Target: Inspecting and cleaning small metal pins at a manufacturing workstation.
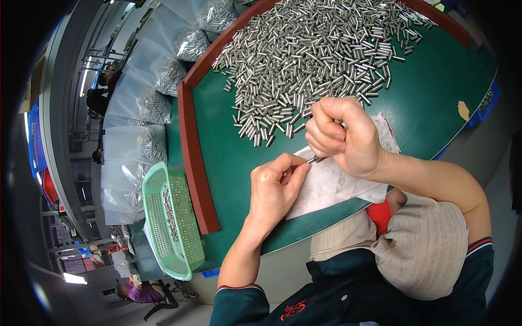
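Note:
Over a white cloth on the green table, both hands meet. My left hand pinches a small shiny metal pin between thumb and forefinger. Just above and to the right, my right hand is closed in a fist around something mostly hidden by the fingers. A dark, narrow end shows beneath that fist and seems to meet the pin; its kind cannot be made out. Beyond the hands spreads a big heap of loose metal pins of much the same look.
A red-brown wooden rail edges the table's left and far sides. Left of it stand a green plastic basket with metal pieces inside and several clear bags of pins. A blue bin sits by the right edge. A person sits far left.

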A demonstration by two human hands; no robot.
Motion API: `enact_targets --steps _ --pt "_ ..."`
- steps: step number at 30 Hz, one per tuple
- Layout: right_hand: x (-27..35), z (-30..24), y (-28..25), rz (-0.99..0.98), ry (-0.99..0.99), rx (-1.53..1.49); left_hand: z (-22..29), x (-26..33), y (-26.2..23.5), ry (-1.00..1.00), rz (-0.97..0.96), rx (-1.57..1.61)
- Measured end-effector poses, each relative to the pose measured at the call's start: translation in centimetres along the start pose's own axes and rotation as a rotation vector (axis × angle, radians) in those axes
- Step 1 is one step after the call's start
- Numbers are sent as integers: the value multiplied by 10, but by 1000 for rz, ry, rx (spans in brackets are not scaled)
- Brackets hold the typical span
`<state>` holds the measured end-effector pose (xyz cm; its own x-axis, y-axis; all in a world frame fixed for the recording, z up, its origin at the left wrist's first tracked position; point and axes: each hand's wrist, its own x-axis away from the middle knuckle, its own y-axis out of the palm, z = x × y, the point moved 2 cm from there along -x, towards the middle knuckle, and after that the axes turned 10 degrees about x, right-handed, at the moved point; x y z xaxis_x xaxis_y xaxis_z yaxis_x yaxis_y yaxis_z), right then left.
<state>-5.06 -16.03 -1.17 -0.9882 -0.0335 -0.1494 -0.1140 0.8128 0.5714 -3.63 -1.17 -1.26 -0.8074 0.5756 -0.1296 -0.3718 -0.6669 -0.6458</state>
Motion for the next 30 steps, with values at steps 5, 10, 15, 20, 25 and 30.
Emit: enact_targets --steps 5,10,15,20,25,30 --pt "1 0 -1 -6 -4 -1 -1 0 1 6 1 5" --pt "2 1 2 -2 -21 21 0 0 2 -3 -8 13" --pt "3 2 7 -22 -138 219 1 -1 1 -27 -7 23" --pt "2 1 8 -64 -209 370 6 -5 1 -18 -7 42" --pt "2 1 14 -28 -177 348 6 -3 2 -12 10 41" --pt "9 4 9 -16 -155 308 6 4 -2 -129 53 180"
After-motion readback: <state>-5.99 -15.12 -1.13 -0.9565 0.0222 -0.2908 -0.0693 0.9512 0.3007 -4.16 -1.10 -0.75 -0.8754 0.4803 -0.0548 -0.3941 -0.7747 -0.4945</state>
